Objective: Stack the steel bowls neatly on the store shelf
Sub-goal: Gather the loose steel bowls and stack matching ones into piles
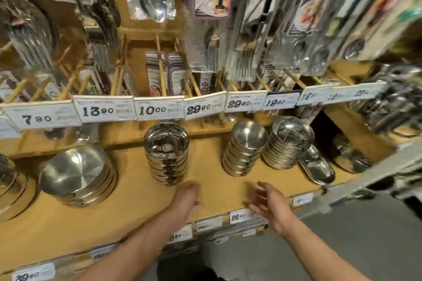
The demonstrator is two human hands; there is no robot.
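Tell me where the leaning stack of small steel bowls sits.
In the head view, the leaning bowl stack stands right of centre on the wooden shelf, beside the steel plate stack.

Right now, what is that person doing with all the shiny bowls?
A person is tidying steel bowls on a wooden store shelf. Both hands are empty: the left hand hovers just in front of the middle stack of bowls, and the right hand is open near the shelf's front edge. Another stack of bowls stands to the right, leaning a bit, beside a pile of shallow dishes.
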